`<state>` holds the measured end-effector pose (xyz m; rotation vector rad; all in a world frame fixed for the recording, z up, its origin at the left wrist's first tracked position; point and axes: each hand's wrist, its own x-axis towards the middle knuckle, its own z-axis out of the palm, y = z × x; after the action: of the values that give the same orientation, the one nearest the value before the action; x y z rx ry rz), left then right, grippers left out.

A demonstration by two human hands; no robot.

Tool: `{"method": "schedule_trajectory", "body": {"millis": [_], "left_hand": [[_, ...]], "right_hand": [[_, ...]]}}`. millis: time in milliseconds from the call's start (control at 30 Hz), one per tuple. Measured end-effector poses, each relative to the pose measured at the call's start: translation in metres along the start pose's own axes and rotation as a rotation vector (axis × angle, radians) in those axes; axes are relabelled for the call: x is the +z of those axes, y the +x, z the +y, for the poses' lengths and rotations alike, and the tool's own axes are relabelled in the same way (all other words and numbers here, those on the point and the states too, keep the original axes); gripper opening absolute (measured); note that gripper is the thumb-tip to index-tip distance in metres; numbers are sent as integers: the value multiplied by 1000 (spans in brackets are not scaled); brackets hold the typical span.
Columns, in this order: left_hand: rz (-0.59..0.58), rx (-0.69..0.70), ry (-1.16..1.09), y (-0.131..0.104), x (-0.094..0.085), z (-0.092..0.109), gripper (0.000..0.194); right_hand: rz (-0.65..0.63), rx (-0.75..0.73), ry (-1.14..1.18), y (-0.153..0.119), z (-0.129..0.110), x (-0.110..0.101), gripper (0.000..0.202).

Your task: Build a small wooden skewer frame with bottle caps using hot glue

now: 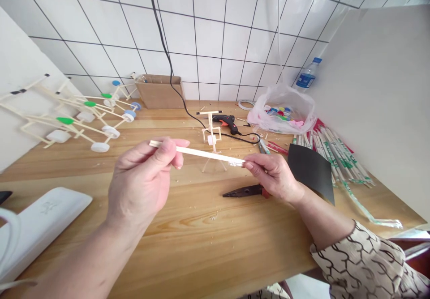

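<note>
A pale wooden pair of disposable chopsticks is held level above the table between my two hands. My left hand pinches it near its left end with thumb and fingers. At the other end, my right hand grips the tip, where a bit of crumpled whitish wrapping shows. Under my right hand lie pliers with dark jaws, their handles mostly hidden. Behind the chopsticks stands a small figure built of sticks, with a black glue gun beside it.
Several stick-built models with bottle caps stand at left, near a cardboard box. At right are a plastic bag of caps, wrapped chopsticks, black sandpaper-like sheet and a bottle. A white device sits front left.
</note>
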<state>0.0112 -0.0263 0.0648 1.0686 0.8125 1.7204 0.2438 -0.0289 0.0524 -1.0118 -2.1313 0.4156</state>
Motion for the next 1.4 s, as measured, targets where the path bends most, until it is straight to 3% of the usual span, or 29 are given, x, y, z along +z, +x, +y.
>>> {"method": "schedule_trajectory", "body": {"millis": [233, 300, 467, 633, 800, 967, 1067, 1133, 1267, 1400], "left_hand": [[32, -2, -5, 8, -7, 2, 12], [63, 6, -59, 13, -11, 6, 7], [208, 74, -85, 21, -5, 20, 25], [70, -20, -61, 13, 2, 11, 14], [59, -33, -48, 8, -1, 0, 18], [-1, -75, -65, 3, 0, -4, 16], [-35, -88, -72, 1, 1, -6, 12], [-48, -108, -51, 0, 2, -7, 11], [-46, -146, 14, -1, 3, -8, 10], [-32, -167, 54, -3, 4, -8, 13]], "right_hand": [[47, 55, -41, 3, 14, -7, 25], [124, 123, -39, 3, 22, -9, 26], [351, 392, -31, 5, 53, -17, 24], [376, 497, -200, 5, 69, -21, 19], [307, 563, -450, 3, 81, -21, 31], [291, 515, -601, 5, 87, -18, 51], [316, 370, -532, 3, 71, -16, 43], [242, 262, -340, 1, 52, -13, 34], [-139, 134, 35, -5, 10, -4, 31], [-329, 53, 202, -8, -13, 5, 27]]}}
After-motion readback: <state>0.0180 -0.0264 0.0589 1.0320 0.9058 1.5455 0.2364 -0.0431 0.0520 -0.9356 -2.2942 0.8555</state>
